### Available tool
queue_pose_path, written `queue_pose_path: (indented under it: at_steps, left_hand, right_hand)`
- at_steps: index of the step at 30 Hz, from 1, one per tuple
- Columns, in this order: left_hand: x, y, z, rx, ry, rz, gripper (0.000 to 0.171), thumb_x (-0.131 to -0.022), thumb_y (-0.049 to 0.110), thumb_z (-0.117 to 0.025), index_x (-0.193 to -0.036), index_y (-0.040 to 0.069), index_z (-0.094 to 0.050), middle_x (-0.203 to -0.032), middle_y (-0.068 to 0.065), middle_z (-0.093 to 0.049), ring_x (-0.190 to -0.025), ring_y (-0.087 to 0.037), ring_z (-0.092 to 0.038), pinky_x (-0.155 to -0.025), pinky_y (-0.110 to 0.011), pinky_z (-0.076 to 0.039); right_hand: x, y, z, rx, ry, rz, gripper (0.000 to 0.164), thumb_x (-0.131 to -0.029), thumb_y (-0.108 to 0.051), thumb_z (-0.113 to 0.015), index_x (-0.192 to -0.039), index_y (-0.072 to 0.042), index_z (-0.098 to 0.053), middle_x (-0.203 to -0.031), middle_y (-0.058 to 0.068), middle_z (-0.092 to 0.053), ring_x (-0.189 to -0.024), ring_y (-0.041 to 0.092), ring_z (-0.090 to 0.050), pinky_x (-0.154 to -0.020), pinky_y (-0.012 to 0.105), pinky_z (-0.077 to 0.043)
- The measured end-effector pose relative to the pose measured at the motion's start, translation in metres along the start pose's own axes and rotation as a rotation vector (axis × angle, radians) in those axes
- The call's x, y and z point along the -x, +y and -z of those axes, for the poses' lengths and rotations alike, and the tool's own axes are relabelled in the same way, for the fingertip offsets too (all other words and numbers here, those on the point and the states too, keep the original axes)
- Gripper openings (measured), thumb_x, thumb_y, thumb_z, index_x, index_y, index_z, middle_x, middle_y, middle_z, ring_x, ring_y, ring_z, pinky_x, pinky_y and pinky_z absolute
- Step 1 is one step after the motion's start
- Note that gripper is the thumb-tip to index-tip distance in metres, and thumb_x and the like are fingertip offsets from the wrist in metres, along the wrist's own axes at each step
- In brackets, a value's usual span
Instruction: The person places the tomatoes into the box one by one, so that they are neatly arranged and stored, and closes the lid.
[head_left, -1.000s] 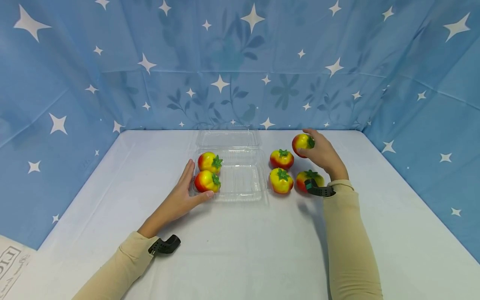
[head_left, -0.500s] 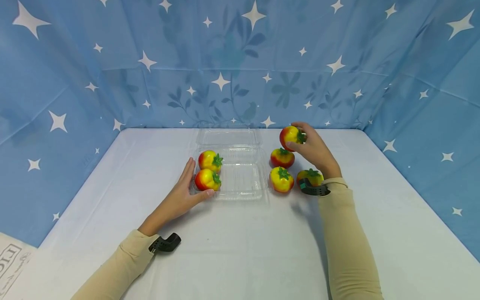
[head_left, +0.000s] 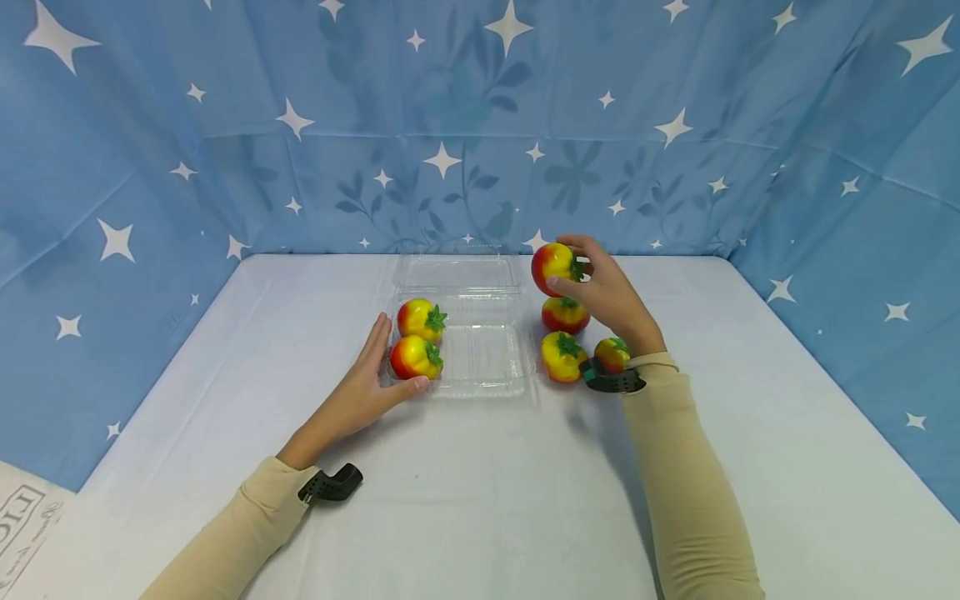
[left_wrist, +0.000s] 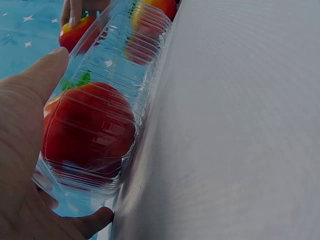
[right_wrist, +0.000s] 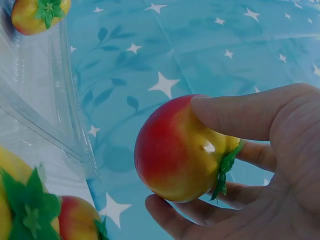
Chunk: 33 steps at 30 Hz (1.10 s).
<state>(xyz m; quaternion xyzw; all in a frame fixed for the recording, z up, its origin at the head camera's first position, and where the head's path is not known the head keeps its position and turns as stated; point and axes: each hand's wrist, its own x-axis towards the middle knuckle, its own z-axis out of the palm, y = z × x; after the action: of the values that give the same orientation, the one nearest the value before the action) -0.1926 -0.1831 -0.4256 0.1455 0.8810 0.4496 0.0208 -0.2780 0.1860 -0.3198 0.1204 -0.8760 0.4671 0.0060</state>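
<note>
In the head view, my right hand (head_left: 606, 292) holds a red-and-yellow tomato (head_left: 553, 268) raised at the back right. The right wrist view has thumb and fingers round this tomato (right_wrist: 180, 150), its green leafy top towards the palm. My left hand (head_left: 367, 387) lies against the left end of a clear plastic clamshell box (head_left: 483, 387), fingers extended along its side and thumb at the front rim. Two similar tomatoes (head_left: 417, 358) sit inside at that end, one behind the other. The left wrist view shows a tomato (left_wrist: 90, 127) through the ribbed wall.
Right of the box stand more tomatoes: one (head_left: 566, 317) below the raised one, another (head_left: 562, 358) in front, and a third (head_left: 612, 355) partly hidden by the right wrist strap (head_left: 615, 379). The box's lid (head_left: 457, 271) lies open at the back. Blue star-patterned curtains surround the white table (head_left: 480, 500).
My right hand has carried its tomato left and a little upward, from the back right towards the box. The left hand has stayed at the box.
</note>
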Motion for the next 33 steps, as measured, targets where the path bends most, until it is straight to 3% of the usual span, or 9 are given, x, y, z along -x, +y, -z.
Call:
queue_pose_path:
  at_steps: [19, 24, 30, 33]
  left_hand:
    - [0.0, 0.0, 0.0, -0.002, -0.002, 0.0, 0.12, -0.095, 0.058, -0.075, -0.173, 0.009, 0.002, -0.179, -0.006, 0.008, -0.164, -0.031, -0.001, -0.127, -0.061, -0.013]
    - [-0.001, -0.001, 0.0, -0.001, -0.005, 0.004, 0.12, -0.095, 0.058, -0.075, -0.173, 0.01, 0.002, -0.179, -0.006, 0.008, -0.164, -0.031, 0.0, -0.127, -0.061, -0.012]
    - [-0.001, -0.001, 0.0, 0.002, -0.003, 0.009, 0.119, -0.095, 0.057, -0.076, -0.173, 0.01, 0.002, -0.179, -0.006, 0.008, -0.164, -0.031, 0.0, -0.127, -0.061, -0.012]
    - [-0.001, 0.0, 0.0, 0.003, -0.005, 0.011, 0.119, -0.095, 0.057, -0.075, -0.173, 0.011, 0.002, -0.179, -0.006, 0.008, -0.164, -0.031, -0.001, -0.127, -0.061, -0.013]
  right_hand:
    - [-0.003, -0.01, -0.028, -0.004, -0.077, 0.12, 0.067, -0.102, -0.02, -0.074, -0.161, -0.013, -0.043, -0.159, 0.014, -0.048, -0.139, 0.039, -0.049, -0.111, 0.057, -0.048]
    - [-0.003, -0.015, -0.039, -0.01, -0.1, 0.148, 0.064, -0.102, -0.018, -0.074, -0.159, -0.015, -0.046, -0.156, 0.012, -0.049, -0.141, 0.039, -0.05, -0.101, 0.057, -0.055]
    - [-0.005, -0.022, -0.059, -0.01, -0.117, 0.206, 0.061, -0.1, -0.01, -0.076, -0.156, -0.01, -0.049, -0.153, 0.017, -0.049, -0.14, 0.047, -0.052, -0.109, 0.054, -0.052]
    - [-0.006, -0.024, -0.069, 0.024, -0.122, 0.192, 0.063, -0.1, -0.011, -0.077, -0.156, -0.01, -0.049, -0.155, 0.017, -0.048, -0.14, 0.045, -0.052, -0.109, 0.051, -0.052]
